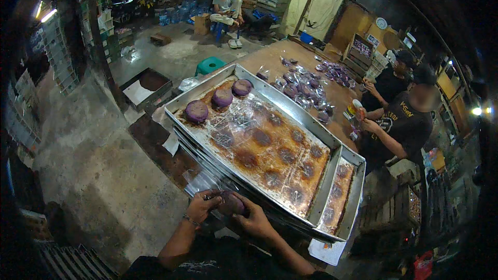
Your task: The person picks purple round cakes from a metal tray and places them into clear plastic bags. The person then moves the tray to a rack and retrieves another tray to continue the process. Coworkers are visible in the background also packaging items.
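Both my hands are together at the bottom centre, in front of the near edge of a metal baking tray (323, 221). My left hand (204, 206) grips one side of a round purple bun (230, 203), and my right hand (255, 217) grips its other side. Whether the bun is inside a clear bag cannot be told. Three purple buns (197, 111) sit at the tray's far left corner. Round brown marks cover the rest of its greasy bottom. Clear plastic bags (204, 182) lie just beyond my left hand, beside the stacked trays.
Behind the tray, a brown table (280, 50) bears a heap of bagged purple buns (305, 89). Two people (408, 120) work at its right side. A green stool (210, 65) stands beyond the tray; a person (227, 7) sits farther back. A dark box (146, 87) is at left.
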`<state>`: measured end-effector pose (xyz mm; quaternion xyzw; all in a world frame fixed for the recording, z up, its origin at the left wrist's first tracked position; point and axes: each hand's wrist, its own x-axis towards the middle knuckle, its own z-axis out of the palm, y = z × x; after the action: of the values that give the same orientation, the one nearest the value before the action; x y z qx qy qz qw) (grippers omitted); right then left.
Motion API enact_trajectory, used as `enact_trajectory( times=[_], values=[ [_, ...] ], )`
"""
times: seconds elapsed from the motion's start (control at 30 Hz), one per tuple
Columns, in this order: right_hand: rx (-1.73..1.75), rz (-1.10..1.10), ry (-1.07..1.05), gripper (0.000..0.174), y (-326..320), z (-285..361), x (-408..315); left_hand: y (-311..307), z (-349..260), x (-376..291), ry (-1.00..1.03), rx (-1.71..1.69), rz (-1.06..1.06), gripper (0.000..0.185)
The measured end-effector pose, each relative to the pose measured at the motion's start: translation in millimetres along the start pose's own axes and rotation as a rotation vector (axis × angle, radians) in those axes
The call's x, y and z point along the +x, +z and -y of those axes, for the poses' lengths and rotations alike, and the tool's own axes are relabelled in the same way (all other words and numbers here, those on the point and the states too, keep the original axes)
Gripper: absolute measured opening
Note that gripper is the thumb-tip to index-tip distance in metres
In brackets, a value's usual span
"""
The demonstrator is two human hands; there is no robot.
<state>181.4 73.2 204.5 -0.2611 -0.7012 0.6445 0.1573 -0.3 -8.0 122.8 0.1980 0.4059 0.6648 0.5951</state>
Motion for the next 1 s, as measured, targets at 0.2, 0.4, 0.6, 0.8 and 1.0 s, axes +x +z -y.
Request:
enact_trajectory(
  times=[0.2, 0.4, 0.6, 0.8, 1.0],
  values=[
    [0.368, 0.086, -0.143, 0.068, -18.9, -5.8, -42.1, 51.4, 29.2, -18.6, -0.210, 0.046, -0.144, 0.041],
    [-0.110, 0.163, -0.302, 0.051, -26.5, 40.3, -40.5, 95.0, 70.8, -45.3, 0.017, -0.062, 0.205, 0.038],
    [-0.426, 0.195, -0.385, 0.042, -122.4, 105.3, -52.7, -1.0, 100.4, -19.0, -0.373, 0.431, -0.126, 0.039],
    [0.012, -0.711, -0.567, 0.059, -197.2, 126.1, 52.6, -107.4, 139.3, 17.4, -0.148, 1.287, -0.450, 0.047],
    [-0.115, -0.421, 0.058, 0.088, -170.7, 61.8, 175.4, -134.3, 141.2, 22.7, -0.061, 1.444, -0.184, 0.041]
  ],
)
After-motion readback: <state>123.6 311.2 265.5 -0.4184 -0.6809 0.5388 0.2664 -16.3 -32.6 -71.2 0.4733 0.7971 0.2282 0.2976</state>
